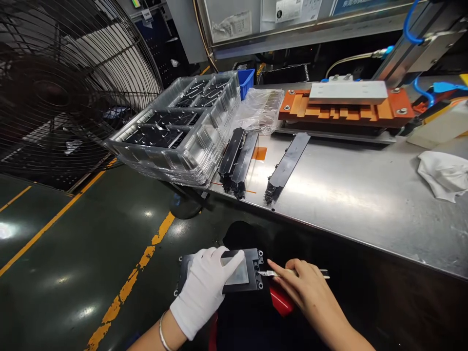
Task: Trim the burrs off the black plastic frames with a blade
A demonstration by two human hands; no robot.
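Observation:
My left hand (206, 285), in a white glove, is closed around a flat black plastic part (239, 288) with a pale panel on its upper face and metal-ringed holes at its corners. I hold it over my lap, in front of the bench. Bare and closed, my right hand (305, 282) grips a slim utility knife (323, 274). The knife's blade points left, and its tip is at the right end of the black part, between the corner holes. Whether the tip touches the plastic is too small to tell.
Long black parts (288, 163) lie near the edge of the metal bench (351, 195). Clear stacked trays (197, 151) hold more black parts at left. An orange fixture (300, 109) stands behind, with a white cloth (444, 173) at right. A large fan (73, 87) is far left.

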